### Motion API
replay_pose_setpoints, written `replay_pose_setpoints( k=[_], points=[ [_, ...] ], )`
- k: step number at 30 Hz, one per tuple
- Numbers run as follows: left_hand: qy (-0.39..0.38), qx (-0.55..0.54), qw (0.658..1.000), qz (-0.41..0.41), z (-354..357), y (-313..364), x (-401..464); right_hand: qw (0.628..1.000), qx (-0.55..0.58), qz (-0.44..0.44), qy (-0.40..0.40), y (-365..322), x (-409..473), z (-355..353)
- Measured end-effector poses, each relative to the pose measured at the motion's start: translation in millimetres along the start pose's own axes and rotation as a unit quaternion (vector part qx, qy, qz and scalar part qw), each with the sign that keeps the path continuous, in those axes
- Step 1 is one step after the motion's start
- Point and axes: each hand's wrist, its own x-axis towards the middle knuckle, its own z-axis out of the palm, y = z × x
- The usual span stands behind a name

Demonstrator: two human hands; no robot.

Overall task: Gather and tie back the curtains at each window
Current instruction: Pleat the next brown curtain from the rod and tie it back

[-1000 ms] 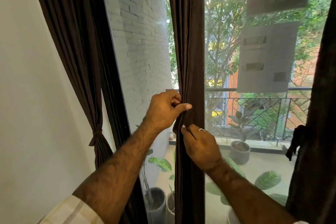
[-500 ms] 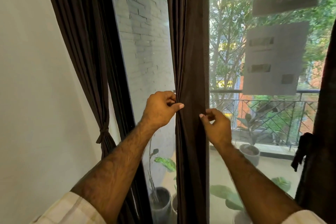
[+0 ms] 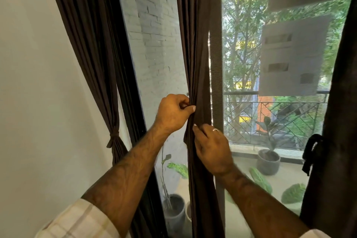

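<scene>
Curtain, middle one point(image 3: 197, 48), dark brown, hangs bunched in front of the window frame point(image 3: 216, 75). Left hand point(image 3: 172, 113) grips its left edge, fingers curled, thumb pressed on the fabric. Right hand point(image 3: 212, 149) just below pinches the folds. Left curtain point(image 3: 90, 44) tied back by the wall point(image 3: 34, 102); right curtain point(image 3: 340, 121) at the far right edge.

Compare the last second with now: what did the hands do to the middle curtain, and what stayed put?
The right hand, which half a second ago pinched the middle curtain's right edge, has come back leftward and down, pinching the gathered folds just below the left hand. The left hand kept gripping the bunch at the same height. The left curtain stayed tied back.
</scene>
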Motion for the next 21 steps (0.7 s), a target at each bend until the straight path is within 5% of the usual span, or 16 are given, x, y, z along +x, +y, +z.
replay_pose_setpoints(
  k=[12, 16, 21],
  points=[
    [-0.003, 0.005, 1.0, 0.013, -5, -4, -4, 0.996, 0.06, -0.022, -0.056, 10, 5, -6],
    [-0.011, -0.017, 1.0, -0.01, -10, -14, 0, 0.963, 0.162, 0.215, 0.027, 22, 12, -4],
    [-0.025, -0.013, 1.0, -0.008, -19, -21, 1, 0.862, 0.299, 0.408, -0.02, 42, 40, 12]
  ],
)
